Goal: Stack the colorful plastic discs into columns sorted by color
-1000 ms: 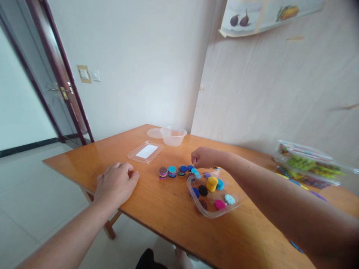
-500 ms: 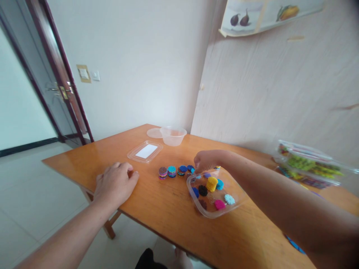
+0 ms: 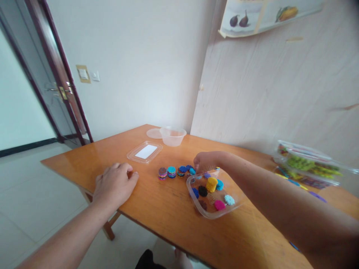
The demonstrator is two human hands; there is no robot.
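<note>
Fingers of the right hand [image 3: 206,161] curl downward just past the far rim of the clear tray [image 3: 211,215]; their tips are hidden, so I cannot tell how far apart they are or whether they have hold of anything. Blue discs [image 3: 189,167] lie just beside them, at the right end of a row of three small stacks [image 3: 171,172] on the tabletop [image 3: 168,201], between the tray's left corner and the left hand [image 3: 116,183]. That hand rests palm down by the near edge, fingers loosely bent, thumb apart, with nothing visible in it. Inside the tray stand a yellow stack [image 3: 211,184] and scattered coloured discs [image 3: 220,205]. Handling discs at the row's end seems to be the step in hand; I judge the next move calls for a light fingertip touch, clear of the neighbouring stacks and the tray's rim.
</note>
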